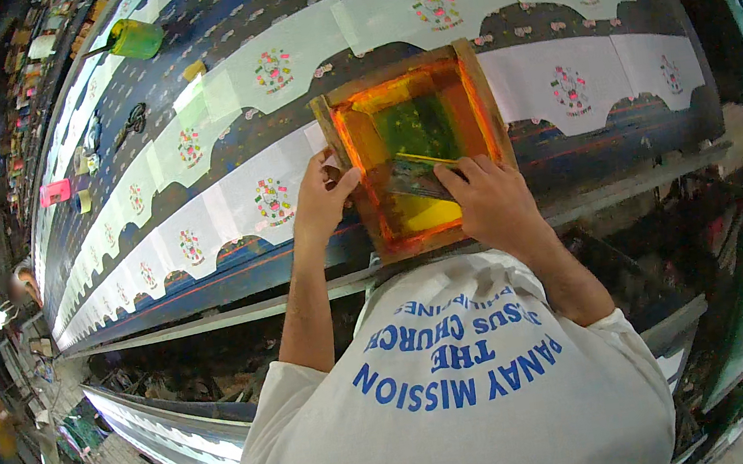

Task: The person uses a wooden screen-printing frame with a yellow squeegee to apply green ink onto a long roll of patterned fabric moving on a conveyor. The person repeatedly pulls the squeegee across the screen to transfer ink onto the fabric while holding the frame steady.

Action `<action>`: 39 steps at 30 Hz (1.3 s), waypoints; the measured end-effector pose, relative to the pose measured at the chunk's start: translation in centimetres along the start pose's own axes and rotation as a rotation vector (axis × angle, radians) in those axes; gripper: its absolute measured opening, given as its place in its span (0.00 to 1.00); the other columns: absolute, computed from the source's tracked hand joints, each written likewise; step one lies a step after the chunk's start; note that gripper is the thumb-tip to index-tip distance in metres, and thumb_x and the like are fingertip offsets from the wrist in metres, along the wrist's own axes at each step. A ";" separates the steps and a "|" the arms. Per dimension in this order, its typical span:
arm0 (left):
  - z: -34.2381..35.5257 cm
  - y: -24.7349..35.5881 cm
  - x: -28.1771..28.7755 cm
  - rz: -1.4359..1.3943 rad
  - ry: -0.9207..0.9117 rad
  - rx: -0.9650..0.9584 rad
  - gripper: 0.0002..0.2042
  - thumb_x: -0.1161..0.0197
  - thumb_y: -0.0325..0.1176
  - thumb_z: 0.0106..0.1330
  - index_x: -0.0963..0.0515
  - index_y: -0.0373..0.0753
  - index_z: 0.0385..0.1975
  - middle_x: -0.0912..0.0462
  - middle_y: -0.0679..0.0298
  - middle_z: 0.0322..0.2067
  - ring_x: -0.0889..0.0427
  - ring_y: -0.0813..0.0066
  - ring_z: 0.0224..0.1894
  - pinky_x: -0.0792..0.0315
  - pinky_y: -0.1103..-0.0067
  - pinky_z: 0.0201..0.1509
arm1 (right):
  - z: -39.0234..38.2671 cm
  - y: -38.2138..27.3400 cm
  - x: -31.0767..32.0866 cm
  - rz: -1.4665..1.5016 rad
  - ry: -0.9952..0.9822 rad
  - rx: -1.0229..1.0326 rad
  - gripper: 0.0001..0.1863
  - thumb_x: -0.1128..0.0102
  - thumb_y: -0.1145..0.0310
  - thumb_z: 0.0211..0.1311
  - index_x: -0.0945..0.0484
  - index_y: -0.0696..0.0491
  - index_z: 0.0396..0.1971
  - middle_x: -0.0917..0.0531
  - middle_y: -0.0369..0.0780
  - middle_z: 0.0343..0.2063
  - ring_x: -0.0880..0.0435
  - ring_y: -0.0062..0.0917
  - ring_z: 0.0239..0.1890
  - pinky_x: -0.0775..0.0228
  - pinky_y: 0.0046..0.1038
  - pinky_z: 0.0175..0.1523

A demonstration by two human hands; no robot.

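A square wooden screen frame with an orange-edged mesh, dark green and yellow inside, lies on the long printing table over a row of white cut pieces. My left hand grips the frame's left edge, thumb toward the inside. My right hand holds a flat squeegee inside the frame, its blade angled across the lower part of the mesh. Printed white pieces with small colourful designs line the table on both sides of the frame.
A green container, a pink box and a dark cord sit on the table. A metal rail runs along its near edge. Another person is at the far left. More long tables stand behind and right of me.
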State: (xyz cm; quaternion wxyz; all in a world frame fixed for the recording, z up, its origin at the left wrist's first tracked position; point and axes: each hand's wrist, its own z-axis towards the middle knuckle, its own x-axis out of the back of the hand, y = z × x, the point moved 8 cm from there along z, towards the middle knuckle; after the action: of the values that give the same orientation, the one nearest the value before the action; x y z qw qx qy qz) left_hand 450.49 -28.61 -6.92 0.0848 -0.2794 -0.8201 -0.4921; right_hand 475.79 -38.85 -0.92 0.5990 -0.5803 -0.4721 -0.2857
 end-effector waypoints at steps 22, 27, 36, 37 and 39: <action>-0.8 -1.5 -0.2 0.104 0.167 -0.208 0.34 0.28 0.47 0.77 0.29 0.42 0.79 0.19 0.63 0.27 0.22 0.76 0.28 0.23 0.70 0.35 | 4.2 0.8 2.4 0.052 0.064 0.276 0.28 0.37 0.79 0.62 0.13 0.45 0.63 0.14 0.41 0.57 0.17 0.42 0.62 0.24 0.46 0.69; -1.5 0.9 0.1 0.329 0.188 -0.313 0.30 0.30 0.47 0.78 0.24 0.41 0.75 0.12 0.50 0.30 0.11 0.56 0.31 0.20 0.62 0.38 | 11.6 3.6 3.1 0.024 0.178 0.171 0.29 0.41 0.81 0.61 0.12 0.46 0.62 0.13 0.42 0.55 0.17 0.42 0.61 0.23 0.44 0.69; -2.0 0.3 -1.7 0.593 0.095 -0.253 0.34 0.45 0.49 0.85 0.40 0.30 0.80 0.11 0.43 0.28 0.10 0.39 0.29 0.17 0.51 0.37 | 3.0 1.0 0.1 0.031 -0.004 -0.010 0.34 0.41 0.84 0.58 0.14 0.45 0.65 0.15 0.46 0.60 0.18 0.46 0.64 0.23 0.45 0.70; -1.9 0.1 -1.9 0.554 0.086 -0.285 0.35 0.46 0.50 0.85 0.41 0.27 0.79 0.12 0.42 0.27 0.11 0.38 0.29 0.17 0.50 0.37 | 1.0 0.7 -0.5 0.018 0.001 -0.019 0.34 0.40 0.84 0.57 0.14 0.45 0.64 0.15 0.45 0.60 0.18 0.46 0.64 0.22 0.45 0.70; -1.4 0.3 -2.2 0.504 0.048 -0.286 0.38 0.47 0.51 0.85 0.45 0.22 0.79 0.12 0.40 0.27 0.11 0.36 0.29 0.16 0.49 0.37 | -1.1 -0.8 -0.2 0.031 0.037 -0.007 0.34 0.38 0.84 0.56 0.13 0.45 0.64 0.15 0.43 0.60 0.18 0.45 0.64 0.23 0.45 0.70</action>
State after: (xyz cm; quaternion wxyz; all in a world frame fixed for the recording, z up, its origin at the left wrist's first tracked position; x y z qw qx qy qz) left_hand 452.30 -30.57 -6.94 0.1835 -0.4719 -0.6449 -0.5725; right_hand 475.24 -40.13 -0.56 0.6100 -0.5841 -0.4511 -0.2886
